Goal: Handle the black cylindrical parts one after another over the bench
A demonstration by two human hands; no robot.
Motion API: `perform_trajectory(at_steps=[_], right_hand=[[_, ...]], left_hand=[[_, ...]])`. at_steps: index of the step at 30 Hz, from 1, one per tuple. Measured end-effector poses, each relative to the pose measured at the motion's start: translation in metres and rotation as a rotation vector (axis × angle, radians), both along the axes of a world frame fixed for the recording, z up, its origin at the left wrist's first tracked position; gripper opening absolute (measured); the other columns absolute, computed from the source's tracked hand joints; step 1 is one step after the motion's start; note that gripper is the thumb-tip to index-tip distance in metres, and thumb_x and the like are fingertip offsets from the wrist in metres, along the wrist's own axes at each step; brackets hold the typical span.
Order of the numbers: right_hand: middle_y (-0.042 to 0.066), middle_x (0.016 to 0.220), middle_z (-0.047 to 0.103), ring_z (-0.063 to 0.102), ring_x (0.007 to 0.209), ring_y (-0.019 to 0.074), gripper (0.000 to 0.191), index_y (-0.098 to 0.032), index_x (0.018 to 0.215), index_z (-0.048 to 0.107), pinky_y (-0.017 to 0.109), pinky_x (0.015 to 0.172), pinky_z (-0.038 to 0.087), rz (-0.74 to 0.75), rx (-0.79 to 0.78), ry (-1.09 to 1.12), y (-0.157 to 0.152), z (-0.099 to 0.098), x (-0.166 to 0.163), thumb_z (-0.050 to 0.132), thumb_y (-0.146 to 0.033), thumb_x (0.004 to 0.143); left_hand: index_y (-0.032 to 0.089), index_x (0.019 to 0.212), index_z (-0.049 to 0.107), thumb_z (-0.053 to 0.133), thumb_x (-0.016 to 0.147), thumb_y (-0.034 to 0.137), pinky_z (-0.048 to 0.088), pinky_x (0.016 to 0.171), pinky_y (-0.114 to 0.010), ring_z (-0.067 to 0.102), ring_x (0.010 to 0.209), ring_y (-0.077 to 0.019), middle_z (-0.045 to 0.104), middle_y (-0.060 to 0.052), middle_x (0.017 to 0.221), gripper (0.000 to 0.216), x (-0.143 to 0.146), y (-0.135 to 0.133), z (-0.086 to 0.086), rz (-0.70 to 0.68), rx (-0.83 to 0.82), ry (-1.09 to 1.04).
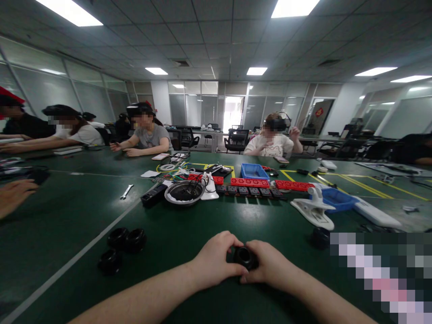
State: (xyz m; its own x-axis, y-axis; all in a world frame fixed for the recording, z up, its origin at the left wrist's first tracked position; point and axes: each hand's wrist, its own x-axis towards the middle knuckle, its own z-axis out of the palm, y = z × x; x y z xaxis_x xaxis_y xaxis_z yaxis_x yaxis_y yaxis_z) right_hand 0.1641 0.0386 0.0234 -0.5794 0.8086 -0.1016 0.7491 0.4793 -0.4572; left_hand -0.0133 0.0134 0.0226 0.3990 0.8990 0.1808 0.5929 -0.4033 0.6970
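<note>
Both my hands are wrapped round a short black ring-shaped part [244,257] with a round hole in its top, close to the table's near side. My left hand [221,258] grips it from the left, fingers over the far side and thumb in front. From the right, my right hand [268,262] closes on the same part, the two thumbs nearly meeting. Three similar black parts, one [117,237] behind, a second [136,240] beside it and a third [110,261] nearer me, stand to the left. Another dark part [320,237] lies to the right.
Across the green table [189,225] lie a metal bowl [184,202], red socket strips [249,182], a white clamp stand [313,209], blue trays [254,171] and a wrench [127,192]. A co-worker's hand [15,195] reaches in at left. Several people sit around.
</note>
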Motion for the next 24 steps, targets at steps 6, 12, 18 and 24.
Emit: perform_trajectory(at_steps=[6,12,18,24], right_hand=[[0.012,0.092,0.058,0.051,0.09,0.0306,0.041,-0.012,0.092,0.058,0.044,0.08,0.035,-0.044,0.233,0.054,-0.009,-0.006,-0.012,0.068,-0.043,0.066],[-0.004,0.087,0.062,0.058,0.077,0.0136,0.036,-0.02,0.095,0.06,0.02,0.065,0.044,0.218,-0.062,0.111,0.006,0.005,0.013,0.074,-0.018,0.063],[0.001,0.076,0.062,0.058,0.069,0.0183,0.038,-0.014,0.082,0.058,0.027,0.062,0.042,0.066,0.028,0.08,-0.003,-0.002,0.003,0.078,-0.035,0.058],[0.013,0.086,0.06,0.052,0.088,0.0329,0.045,-0.011,0.088,0.059,0.049,0.082,0.031,-0.071,0.216,0.06,-0.014,-0.005,-0.009,0.067,-0.05,0.066]], left_hand=[[0.017,0.09,0.059,0.074,0.064,0.026,0.037,0.066,-0.028,0.049,0.077,-0.0195,0.052,-0.001,0.085,0.031,-0.001,0.002,0.0,0.094,0.01,0.006],[0.021,0.101,0.061,0.073,0.065,0.02,0.039,0.061,-0.023,0.051,0.071,-0.0147,0.055,0.001,0.086,0.038,-0.015,0.008,0.006,-0.137,-0.105,-0.024],[0.018,0.097,0.06,0.073,0.064,0.023,0.039,0.061,-0.024,0.05,0.07,-0.0154,0.053,0.001,0.082,0.036,-0.012,0.006,0.002,-0.095,-0.113,-0.015],[0.018,0.09,0.056,0.068,0.067,0.025,0.037,0.062,-0.026,0.048,0.071,-0.017,0.05,0.001,0.079,0.027,-0.007,0.006,-0.001,0.026,-0.067,0.023]])
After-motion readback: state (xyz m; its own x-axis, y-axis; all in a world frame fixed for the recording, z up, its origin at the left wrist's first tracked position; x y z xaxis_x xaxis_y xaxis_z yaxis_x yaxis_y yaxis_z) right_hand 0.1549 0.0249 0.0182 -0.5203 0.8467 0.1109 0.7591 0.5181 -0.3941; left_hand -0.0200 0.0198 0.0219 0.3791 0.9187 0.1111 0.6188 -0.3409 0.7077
